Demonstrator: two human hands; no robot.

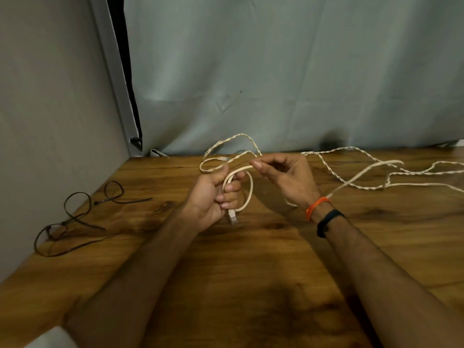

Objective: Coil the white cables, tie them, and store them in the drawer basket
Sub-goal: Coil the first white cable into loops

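My left hand (213, 197) grips a small loop of smooth white cable (249, 192), whose clear plug (233, 217) hangs below my fingers. My right hand (283, 175) pinches the same cable at the top of the loop, just right of my left thumb. From there the cable runs under my right wrist and off to the right across the table. A twisted white cable (334, 172) lies loose behind my hands and sprawls to the right edge. No drawer basket is in view.
Several dark cable ties (75, 217), some looped, lie at the left edge of the wooden table (251, 272). A grey cloth backdrop (276, 71) hangs behind the table, and a grey panel stands on the left.
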